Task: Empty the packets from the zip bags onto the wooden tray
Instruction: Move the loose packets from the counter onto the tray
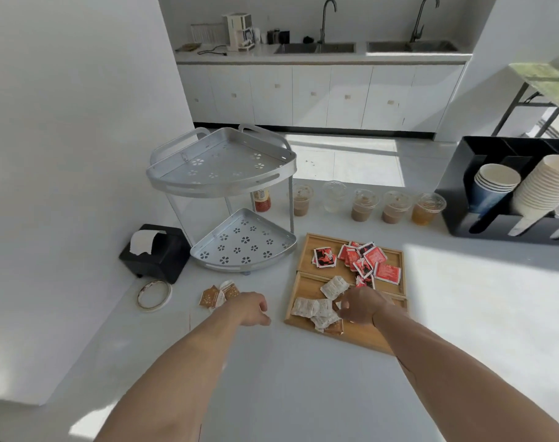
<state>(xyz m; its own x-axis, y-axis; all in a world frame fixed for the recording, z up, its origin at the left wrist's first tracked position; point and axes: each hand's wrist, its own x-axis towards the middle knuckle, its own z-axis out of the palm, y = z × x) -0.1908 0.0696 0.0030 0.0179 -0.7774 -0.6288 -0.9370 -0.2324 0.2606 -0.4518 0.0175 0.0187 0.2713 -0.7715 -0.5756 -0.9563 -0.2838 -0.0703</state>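
The wooden tray (361,339) lies on the white counter, right of centre. Its far compartment holds several red packets (372,260), its near compartment several white packets (310,307). My right hand (362,306) hovers over the near compartment with curled fingers, thumb and forefinger pinching a white packet at the pile's edge. My left hand (252,309) rests on the counter left of the tray, fingers loosely curled, nothing visible in it. Just behind that wrist lies a clear zip bag with brown packets (219,295).
A two-tier metal corner rack (227,199) stands behind the left hand, with a black napkin box (157,253) and a tape roll (153,295) to its left. Lidded drink cups (364,205) line the back. A black cup organiser (508,193) stands at the right.
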